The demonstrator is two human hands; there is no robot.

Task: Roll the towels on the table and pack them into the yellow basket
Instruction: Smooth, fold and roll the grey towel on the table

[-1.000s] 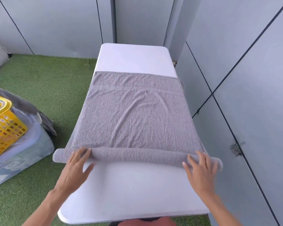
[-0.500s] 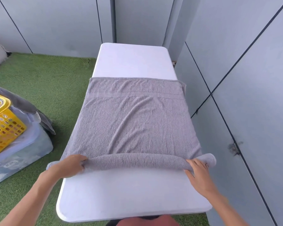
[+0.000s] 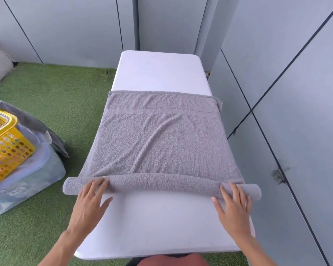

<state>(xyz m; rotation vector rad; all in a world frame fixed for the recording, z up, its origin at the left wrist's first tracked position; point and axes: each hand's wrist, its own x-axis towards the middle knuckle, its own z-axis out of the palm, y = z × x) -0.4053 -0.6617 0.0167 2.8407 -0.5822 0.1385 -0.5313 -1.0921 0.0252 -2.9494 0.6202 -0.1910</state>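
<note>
The grey towel (image 3: 160,139) lies spread across the white desk (image 3: 158,72), its near edge wound into a roll (image 3: 161,184) that runs the full width of the desk and sticks out past both sides. The flat part stretches away from the roll with a few soft creases, and a woven band crosses it close to the far hem; the far right corner droops over the desk's edge. The left hand (image 3: 88,205) rests flat on the roll near its left end, fingers (image 3: 99,189) straight and laid over the cloth, thumb out on the bare desk. The right hand (image 3: 234,208) does the same near the right end — fingers straight and slightly spread, pressing on the roll rather than gripping it. Off to the left, on the green artificial turf (image 3: 52,96), the yellow basket (image 3: 5,144) sits tilted on a clear plastic storage box (image 3: 27,187), with a grey cloth (image 3: 38,123) draped just behind it. Pale grey panelled walls (image 3: 277,54) close in the desk at the back and along its right side.
</note>
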